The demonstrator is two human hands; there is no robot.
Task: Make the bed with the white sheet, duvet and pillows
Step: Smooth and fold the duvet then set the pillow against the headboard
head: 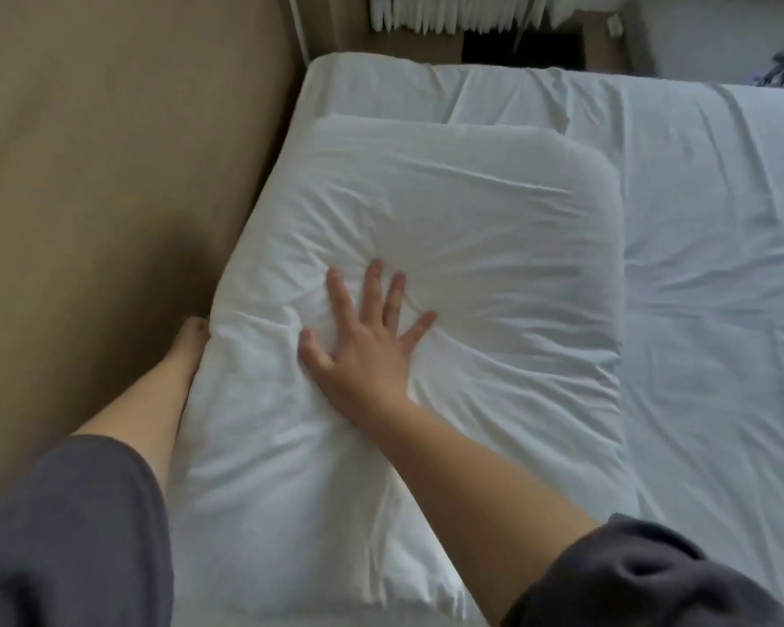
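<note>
Spread fingers (374, 287) of the right hand (363, 355) pressed flat, grasping nothing, into the plump white fabric pillow (471, 210) beneath them, which lay on the wrinkled white sheet (494, 90). The left hand (191, 337) sat wedged between the pillow and the tan padded headboard (109, 174), its fingers hidden, so its grip could not be told.

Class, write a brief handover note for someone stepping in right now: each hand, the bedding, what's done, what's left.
Right hand: flat, fingers spread, pressing the pillow near its middle.
Left hand: at the pillow's edge by the tan headboard; fingers hidden, grip unclear.
The pillow lies at the head of the bed on the white sheet, which is spread but creased.
Done: sheet on, pillow placed.
Left: settle the pillow, smooth creases; duvet not clearly in view.
</note>
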